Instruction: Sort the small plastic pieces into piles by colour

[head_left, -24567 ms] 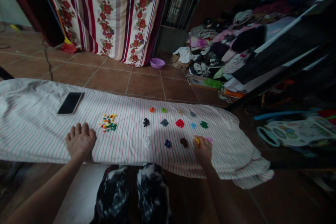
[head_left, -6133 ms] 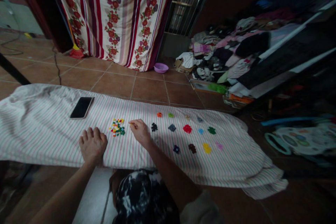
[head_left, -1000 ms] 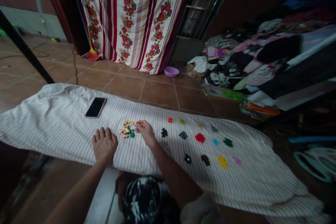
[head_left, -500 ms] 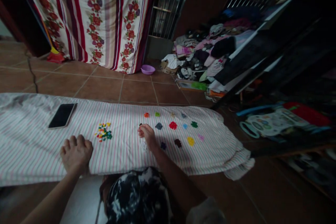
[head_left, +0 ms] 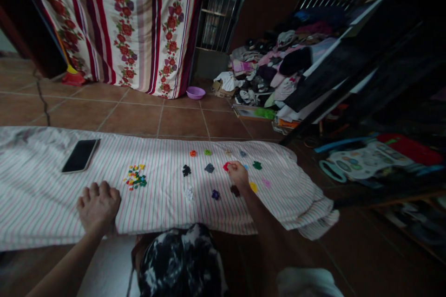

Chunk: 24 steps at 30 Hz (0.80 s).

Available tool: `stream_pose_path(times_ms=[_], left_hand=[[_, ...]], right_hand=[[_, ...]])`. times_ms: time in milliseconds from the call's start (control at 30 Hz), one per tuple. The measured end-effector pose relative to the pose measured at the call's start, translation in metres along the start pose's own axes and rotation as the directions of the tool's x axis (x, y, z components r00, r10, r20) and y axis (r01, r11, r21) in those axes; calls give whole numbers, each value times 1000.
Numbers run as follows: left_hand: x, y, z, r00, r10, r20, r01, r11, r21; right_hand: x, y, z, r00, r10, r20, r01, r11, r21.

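My right hand [head_left: 239, 175] is at the red pile [head_left: 226, 166] of tiny pieces, its fingers pinched together over it; whatever they hold is too small to make out. Around it lie small single-colour piles: black [head_left: 186, 170], grey [head_left: 209, 168], dark green [head_left: 257, 165], yellow [head_left: 253, 187], dark brown [head_left: 235, 190], dark blue [head_left: 215, 194] and white [head_left: 189, 194]. My left hand [head_left: 98, 204] rests palm down on the striped cloth [head_left: 156, 209], fingers laid out, holding nothing. Nearest to it is a mixed-colour pile [head_left: 135, 177] of the same tiny pieces.
A phone [head_left: 81, 155] lies at the left on the cloth. Beyond the cloth's far edge are a tiled floor, a purple basin [head_left: 195, 93] and a hanging floral curtain [head_left: 139, 28]. Heaped clothes [head_left: 268, 67] lie at the back right, with a dark slanted frame beside them.
My right hand has moved to the right, from the black pile to the red one, uncovering the black and white piles. My left hand stays in place on the cloth.
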<state>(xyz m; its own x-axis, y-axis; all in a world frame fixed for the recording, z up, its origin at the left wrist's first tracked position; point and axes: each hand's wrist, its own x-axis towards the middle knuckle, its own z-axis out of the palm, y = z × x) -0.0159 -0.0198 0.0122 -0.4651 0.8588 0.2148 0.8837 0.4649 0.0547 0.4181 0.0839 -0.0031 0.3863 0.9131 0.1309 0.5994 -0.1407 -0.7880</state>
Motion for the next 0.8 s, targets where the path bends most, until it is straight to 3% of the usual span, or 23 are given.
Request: stream_pose_path(times_ms=[133, 300, 600, 800], left_hand=[[1, 0, 1, 1000, 2, -13, -2, 1000, 10], [3, 0, 3, 999, -20, 29, 19, 1000, 17], [3, 1, 0, 1000, -11, 29, 11, 1000, 18], [2, 0, 1, 1000, 0, 10, 0, 999, 35]], right_hand=[[13, 10, -15, 998, 26, -49, -38, 963, -267], [21, 12, -19, 999, 7, 50, 19, 870, -492], [28, 18, -15, 987, -66, 146, 142, 788, -599], [29, 19, -17, 981, -82, 175, 171, 791, -588]])
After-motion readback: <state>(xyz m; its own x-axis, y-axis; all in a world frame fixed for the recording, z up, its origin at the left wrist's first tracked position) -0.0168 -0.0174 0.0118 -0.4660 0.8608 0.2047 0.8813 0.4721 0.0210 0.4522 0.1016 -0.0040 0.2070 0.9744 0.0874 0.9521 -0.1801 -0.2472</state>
